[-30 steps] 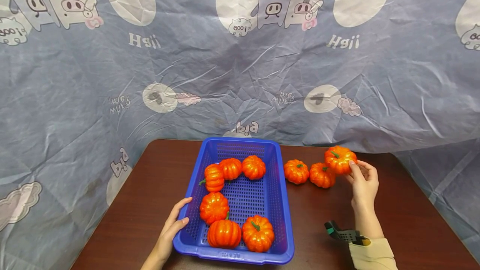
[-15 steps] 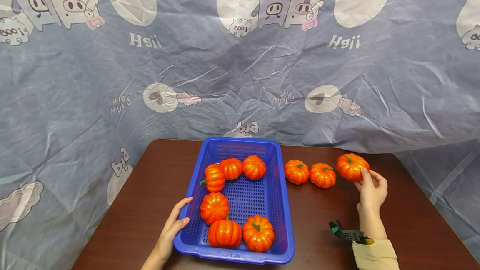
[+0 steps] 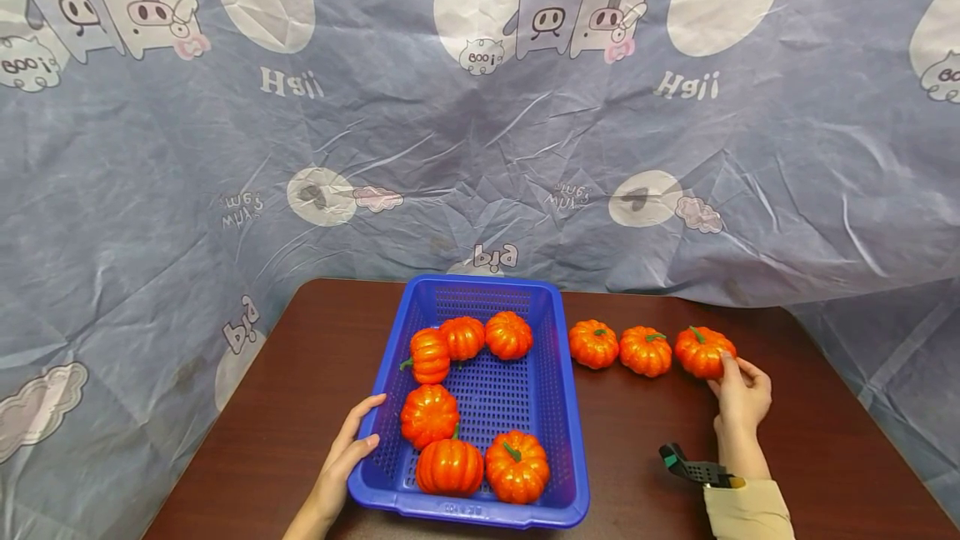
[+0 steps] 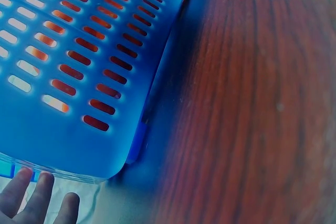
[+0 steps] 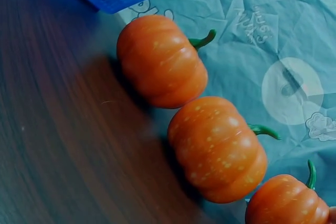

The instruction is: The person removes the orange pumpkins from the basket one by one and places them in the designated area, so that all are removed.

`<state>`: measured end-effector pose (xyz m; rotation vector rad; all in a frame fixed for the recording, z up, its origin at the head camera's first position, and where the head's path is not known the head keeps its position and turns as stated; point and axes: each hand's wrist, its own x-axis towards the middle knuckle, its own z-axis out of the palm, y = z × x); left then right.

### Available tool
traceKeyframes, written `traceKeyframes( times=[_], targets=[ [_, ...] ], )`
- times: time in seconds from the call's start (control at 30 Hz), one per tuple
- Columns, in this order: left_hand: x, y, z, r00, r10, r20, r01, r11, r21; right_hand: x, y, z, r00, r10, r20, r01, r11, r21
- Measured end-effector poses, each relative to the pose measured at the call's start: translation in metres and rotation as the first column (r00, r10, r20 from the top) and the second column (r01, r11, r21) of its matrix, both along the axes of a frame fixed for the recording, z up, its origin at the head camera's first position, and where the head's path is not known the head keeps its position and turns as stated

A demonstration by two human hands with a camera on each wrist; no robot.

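My right hand (image 3: 741,402) pinches a small orange pumpkin (image 3: 699,353) with a green stem, low over the table at the right. The thumb lies on the pumpkin's near right side. In the right wrist view this pumpkin (image 5: 283,205) is cut off at the bottom corner, with a bit of finger beside it. Two more pumpkins (image 3: 645,351) (image 3: 593,344) stand to its left in a row. My left hand (image 3: 333,469) touches the left rim of a blue plastic basket (image 3: 468,512), its fingers extended; in the left wrist view its fingertips (image 4: 44,182) meet the rim.
Inside the basket lie several orange pumpkins (image 3: 517,467), along the left side and at both ends. Brown wooden table (image 3: 300,373) surface surrounds it. A printed grey-blue cloth (image 3: 480,148) hangs behind the table's far edge.
My right hand has moved the pumpkin rightward, away from the other two, and then lowered it level with their row. The left hand and the basket have stayed in place.
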<state>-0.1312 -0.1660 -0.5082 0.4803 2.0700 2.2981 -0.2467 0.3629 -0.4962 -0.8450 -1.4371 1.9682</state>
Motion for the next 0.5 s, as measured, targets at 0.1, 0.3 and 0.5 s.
traceKeyframes(
  times=[0.1,0.3,0.5],
  targets=[
    [0.0,0.0,0.0,1.0,0.009,0.006,-0.009,1.0,-0.003,-0.001,0.001,-0.004,1.0,0.012,0.028,-0.013,1.0,0.012],
    [0.0,0.0,-0.001,1.0,-0.009,-0.01,0.009,1.0,0.009,0.0,0.001,-0.01,0.996,0.044,0.081,-0.047,0.998,0.048],
    [-0.001,-0.001,-0.001,1.0,-0.021,-0.02,0.021,1.0,0.013,0.0,0.002,-0.013,0.985,0.058,0.162,-0.083,0.986,0.146]
  ],
)
